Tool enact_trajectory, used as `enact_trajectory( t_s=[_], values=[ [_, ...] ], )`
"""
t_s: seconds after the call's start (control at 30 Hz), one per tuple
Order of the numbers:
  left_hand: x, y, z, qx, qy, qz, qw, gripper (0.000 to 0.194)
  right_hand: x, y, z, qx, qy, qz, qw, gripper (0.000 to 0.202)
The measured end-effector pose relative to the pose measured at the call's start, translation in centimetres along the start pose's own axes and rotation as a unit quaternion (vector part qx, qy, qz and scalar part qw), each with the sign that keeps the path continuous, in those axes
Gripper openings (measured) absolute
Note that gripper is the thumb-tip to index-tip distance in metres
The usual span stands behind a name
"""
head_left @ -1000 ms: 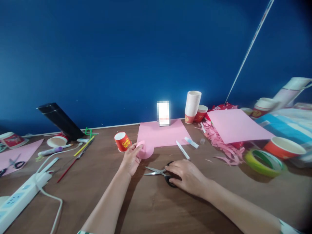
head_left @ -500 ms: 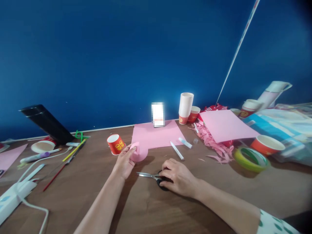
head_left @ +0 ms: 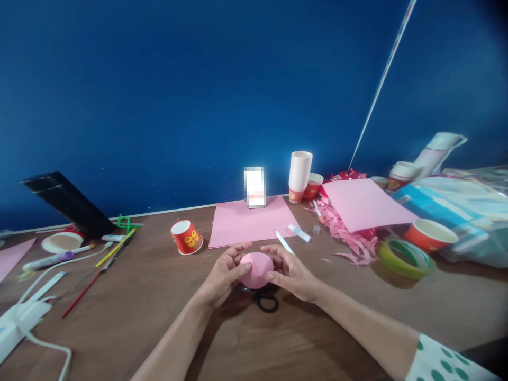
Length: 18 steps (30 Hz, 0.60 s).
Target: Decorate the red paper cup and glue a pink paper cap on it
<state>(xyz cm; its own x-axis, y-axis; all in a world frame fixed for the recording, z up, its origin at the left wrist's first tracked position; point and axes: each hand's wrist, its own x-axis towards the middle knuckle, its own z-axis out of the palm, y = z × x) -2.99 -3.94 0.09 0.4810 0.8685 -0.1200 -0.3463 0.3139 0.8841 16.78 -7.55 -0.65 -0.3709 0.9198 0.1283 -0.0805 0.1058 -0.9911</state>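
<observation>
A rounded piece of pink paper [head_left: 257,271] is held up between my two hands. My left hand [head_left: 226,275] pinches its left edge, thumb in front. On the opposite edge, my right hand [head_left: 292,272] has its thumb against the paper and its fingers curled behind. Below the paper lies a pair of scissors [head_left: 267,304] on the table; a black handle loop shows, while the blades are mostly hidden. A red paper cup [head_left: 187,238] stands upside down or tilted, I cannot tell which, to the left beyond my left hand.
Beyond my hands lie a pink sheet [head_left: 254,222], a white pen [head_left: 284,241] and a glue stick [head_left: 299,233]. At right are stacked cups [head_left: 300,174], pink paper shreds [head_left: 341,222] and green tape [head_left: 406,264]. A power strip [head_left: 21,323] and black bottle [head_left: 69,203] are left.
My right hand has let go of the scissors, leaving them on the table, and moved up to the pink paper. My left hand has brought the paper rightward, above the scissors.
</observation>
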Motion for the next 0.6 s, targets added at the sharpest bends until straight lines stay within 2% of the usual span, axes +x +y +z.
enact_trajectory(
  t_s=[0.23,0.37,0.47,0.6],
  values=[
    [0.1,-0.4,0.0,0.032,-0.042,-0.011,0.999,0.05,0.2,0.0,0.1,0.036,0.042,0.01,0.998,0.048],
    [0.2,-0.3,-0.3,0.022,-0.007,-0.002,1.0,0.046,0.5,0.1,-0.9,0.055,0.074,0.013,0.996,0.047],
    [0.5,-0.1,-0.7,0.001,0.048,0.025,0.999,0.042,0.8,-0.3,-3.0,0.054,0.138,0.004,0.989,0.049],
    [1.0,0.0,-1.1,-0.018,0.099,0.044,0.994,0.039,1.5,-1.2,-7.6,0.067,0.287,-0.038,0.955,0.046]
  ],
)
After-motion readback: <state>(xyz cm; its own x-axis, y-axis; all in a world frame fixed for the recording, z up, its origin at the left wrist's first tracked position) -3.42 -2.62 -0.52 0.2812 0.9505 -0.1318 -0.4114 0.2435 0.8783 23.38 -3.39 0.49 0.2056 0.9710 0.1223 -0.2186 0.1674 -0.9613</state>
